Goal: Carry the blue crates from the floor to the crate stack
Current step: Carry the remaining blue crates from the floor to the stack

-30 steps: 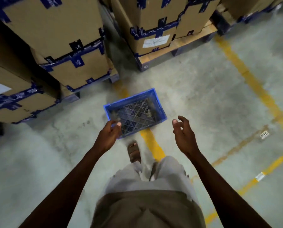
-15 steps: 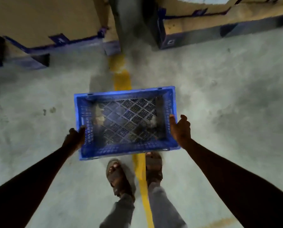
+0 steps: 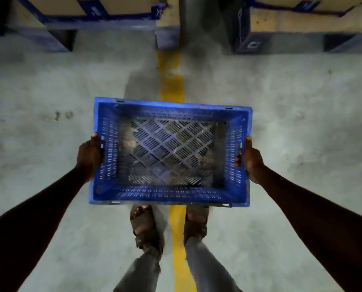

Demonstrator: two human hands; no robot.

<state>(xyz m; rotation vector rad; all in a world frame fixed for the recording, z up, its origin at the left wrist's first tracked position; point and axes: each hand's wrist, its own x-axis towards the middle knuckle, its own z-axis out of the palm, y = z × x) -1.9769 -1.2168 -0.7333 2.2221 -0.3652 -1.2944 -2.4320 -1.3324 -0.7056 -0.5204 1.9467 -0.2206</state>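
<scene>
My feet (image 3: 169, 226) in brown sandals are standing nearest, one on each side of a yellow line (image 3: 179, 239) painted on the grey concrete floor (image 3: 49, 127); the line is running straight away from me.

Just beyond my toes I am holding the crate (image 3: 170, 199), blue, open side up and about level, its near rim hiding the tips of my sandals. Inside it, only the slotted lattice bottom and some pale dirt are showing.

My left hand (image 3: 89, 158) is grasping the crate's left short wall, thumb lying over the top rim, palm flat against the outside. The remaining fingers are hidden behind the wall, so I cannot tell how far they are curling.

My right hand (image 3: 249, 161) is grasping the right short wall in the same way: thumb on the rim, and fingertips (image 3: 238, 160) poking through the handle slot to the inside face. Both arms are reaching forward, the crate between them.

A dark shadow is lying on the floor past the far rim, beside the line.

Farthest off, two pallets (image 3: 167, 36) carrying cardboard boxes (image 3: 117, 5) with blue strapping are sitting along the top edge, a narrow gap between them in line with the yellow stripe.
</scene>
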